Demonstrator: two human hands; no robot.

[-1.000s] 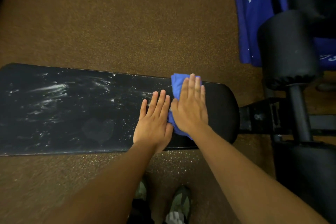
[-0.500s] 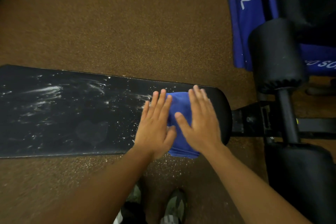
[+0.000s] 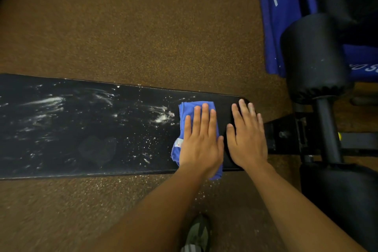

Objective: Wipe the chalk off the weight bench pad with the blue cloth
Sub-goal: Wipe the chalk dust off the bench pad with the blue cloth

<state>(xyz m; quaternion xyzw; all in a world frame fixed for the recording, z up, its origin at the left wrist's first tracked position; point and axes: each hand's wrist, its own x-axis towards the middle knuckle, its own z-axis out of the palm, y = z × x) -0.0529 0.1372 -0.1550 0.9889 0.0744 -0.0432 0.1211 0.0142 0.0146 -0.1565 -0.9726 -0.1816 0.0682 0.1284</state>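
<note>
A brown speckled floor [image 3: 143,26] fills most of the view. Across it runs the long black weight bench pad [image 3: 71,129] — the surface being cleaned — stretching from the left edge to its rounded end near the right. White chalk [image 3: 161,116] streaks and flecks cover the pad's left and middle parts, and the stretch at its right end looks dark and clean. Beyond that end stand black foam rollers [image 3: 313,57] on the bench frame, with a blue banner [image 3: 282,16] bearing white lettering behind them.

The blue cloth [image 3: 196,106] lies folded on the pad just right of the last chalk smear, its near corner hanging over the pad's front edge. The left hand [image 3: 201,141] lies flat on top of it, fingers straight and together, pressing it down. The right hand [image 3: 246,139] rests flat on the bare pad just beside it — fingers extended, holding nothing. A grey shoe [image 3: 197,233] shows at the bottom edge.
</note>
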